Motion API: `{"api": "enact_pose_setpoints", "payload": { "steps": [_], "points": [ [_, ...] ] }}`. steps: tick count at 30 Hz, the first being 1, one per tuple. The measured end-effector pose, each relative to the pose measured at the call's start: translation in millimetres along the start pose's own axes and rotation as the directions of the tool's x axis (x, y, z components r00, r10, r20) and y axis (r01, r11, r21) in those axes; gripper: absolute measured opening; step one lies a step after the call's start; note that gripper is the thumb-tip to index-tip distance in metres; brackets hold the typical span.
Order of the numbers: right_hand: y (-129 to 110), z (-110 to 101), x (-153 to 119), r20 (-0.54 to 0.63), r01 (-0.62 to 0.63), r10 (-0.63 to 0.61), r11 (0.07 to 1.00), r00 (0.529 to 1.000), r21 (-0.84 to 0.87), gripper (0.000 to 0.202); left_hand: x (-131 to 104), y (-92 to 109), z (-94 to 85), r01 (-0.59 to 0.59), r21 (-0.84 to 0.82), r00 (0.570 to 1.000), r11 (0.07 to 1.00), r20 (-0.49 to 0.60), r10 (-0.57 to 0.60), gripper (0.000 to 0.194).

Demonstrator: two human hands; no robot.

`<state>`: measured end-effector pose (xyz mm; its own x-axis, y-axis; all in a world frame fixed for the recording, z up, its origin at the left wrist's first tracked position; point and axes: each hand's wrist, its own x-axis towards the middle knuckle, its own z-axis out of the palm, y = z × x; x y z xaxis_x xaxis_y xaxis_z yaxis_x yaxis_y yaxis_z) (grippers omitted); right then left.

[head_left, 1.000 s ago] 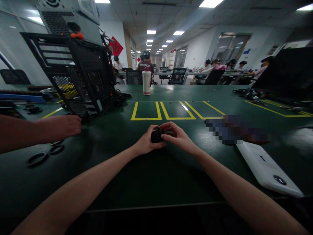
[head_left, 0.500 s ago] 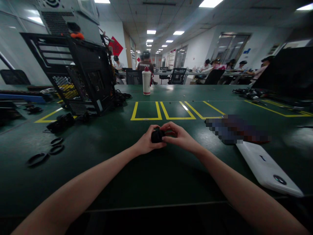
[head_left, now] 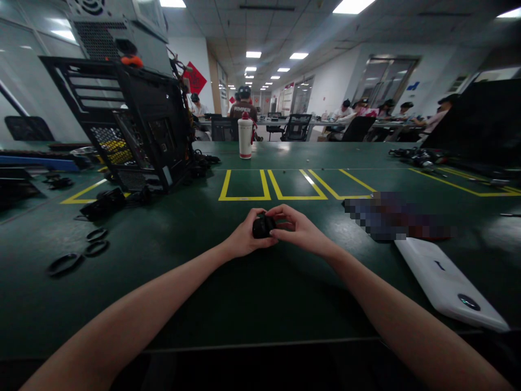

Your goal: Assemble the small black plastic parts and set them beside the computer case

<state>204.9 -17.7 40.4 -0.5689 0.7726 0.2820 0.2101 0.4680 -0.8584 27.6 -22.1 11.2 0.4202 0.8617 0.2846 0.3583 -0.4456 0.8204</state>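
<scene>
A small, rounded black object (head_left: 262, 227) is between my two hands, just above or on the green table (head_left: 203, 304). My left hand (head_left: 243, 237) is wrapped round its left side, thumb below and fingers behind. On its right side, the curved fingers and thumb of my right hand (head_left: 293, 228) grip it too. What exactly the object is cannot be made out. Several black rings (head_left: 96, 248) lie on the table to the left.
At the left stands a black computer case (head_left: 150, 130) with cables (head_left: 103, 203) before it. A white bottle (head_left: 245, 138) stands beyond the yellow tape outlines (head_left: 244, 198). Right: a white device (head_left: 448, 277), a blurred dark item, a black monitor (head_left: 480, 119). People sit farther back.
The black object appears slightly turned between my hands, showing more of its edge. Both hands keep nearly the same place, and the whole view has shifted a little.
</scene>
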Motion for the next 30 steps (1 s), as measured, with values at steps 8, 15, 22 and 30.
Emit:
{"api": "enact_pose_setpoints", "payload": {
  "steps": [8,15,22,30],
  "points": [
    [5.5,0.8,2.7,-0.075,-0.061,0.057,0.997,0.996,-0.053,0.028,-1.0,4.8,-1.9,0.007,-0.016,1.0,1.0,0.022,-0.007,0.06],
    [-0.5,-1.1,-0.1,-0.003,0.01,-0.01,1.0,1.0,0.01,0.031,0.3,1.2,0.2,-0.008,0.019,1.0,1.0,-0.008,0.008,0.063],
    [2.7,0.1,3.1,-0.071,-0.066,0.066,0.998,0.995,-0.002,0.029,-0.4,4.5,-1.1,-0.007,-0.002,1.0,1.0,0.009,0.007,0.061],
    [-0.8,-5.4,-0.4,0.042,0.011,-0.013,1.0,0.999,0.028,0.031,0.3,1.1,-0.3,0.008,-0.008,1.0,1.0,0.013,-0.008,0.064]
  ]
}}
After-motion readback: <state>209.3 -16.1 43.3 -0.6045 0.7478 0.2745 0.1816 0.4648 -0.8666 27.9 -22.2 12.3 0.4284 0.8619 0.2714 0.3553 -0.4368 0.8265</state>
